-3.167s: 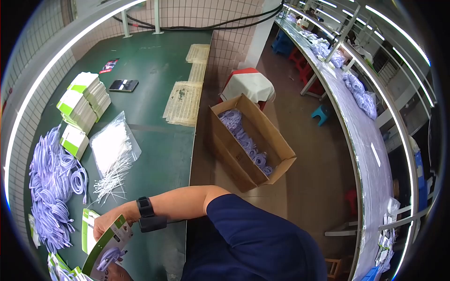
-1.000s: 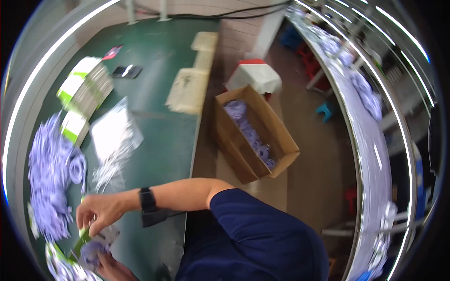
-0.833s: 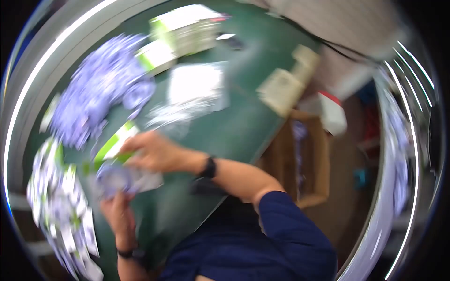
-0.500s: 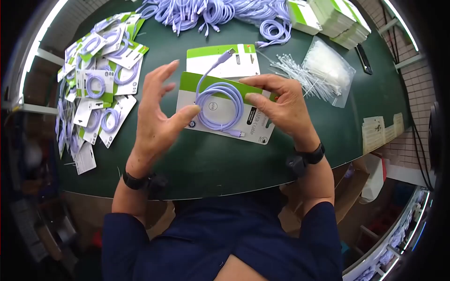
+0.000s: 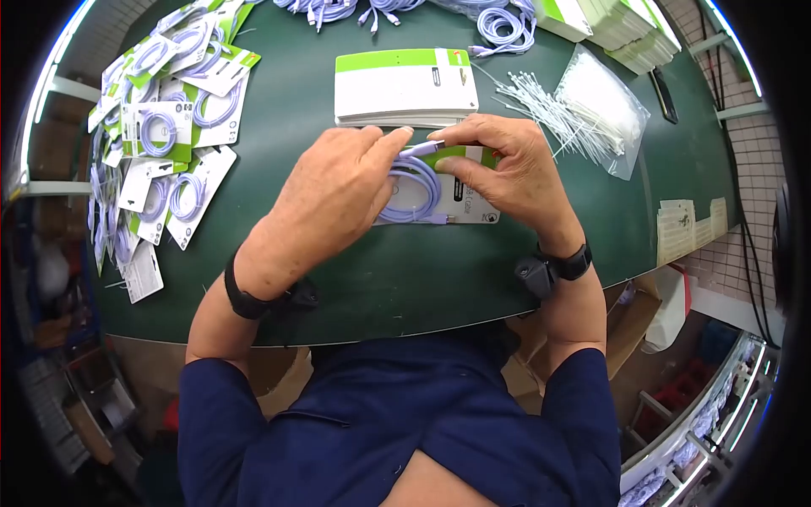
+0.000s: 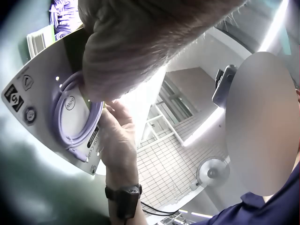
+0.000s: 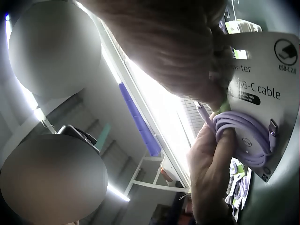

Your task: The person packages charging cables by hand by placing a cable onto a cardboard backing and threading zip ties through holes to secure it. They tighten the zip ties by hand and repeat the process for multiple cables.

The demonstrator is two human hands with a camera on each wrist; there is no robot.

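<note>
1. Head view: the left hand [image 5: 325,190], open beside the card a moment ago, has come across and now pinches the cable's free plug [image 5: 421,149]. I judge that the work has moved to placing this end. The right hand [image 5: 524,173] grips the card [image 5: 483,207], thumb on its face, index tip by the plug. The cable [image 5: 431,190] lies coiled on the card, in front of the card stack [image 5: 384,97]. The left hand covers the card's left part and some of the coil.
2. Left wrist view: I see the coil and its lower plug [image 6: 79,154] against the card; the left hand looms dark, its fingertips hidden.
3. Right wrist view: the left thumb and finger close on the cable; I can't make out how the right fingertips meet behind the card.
</note>
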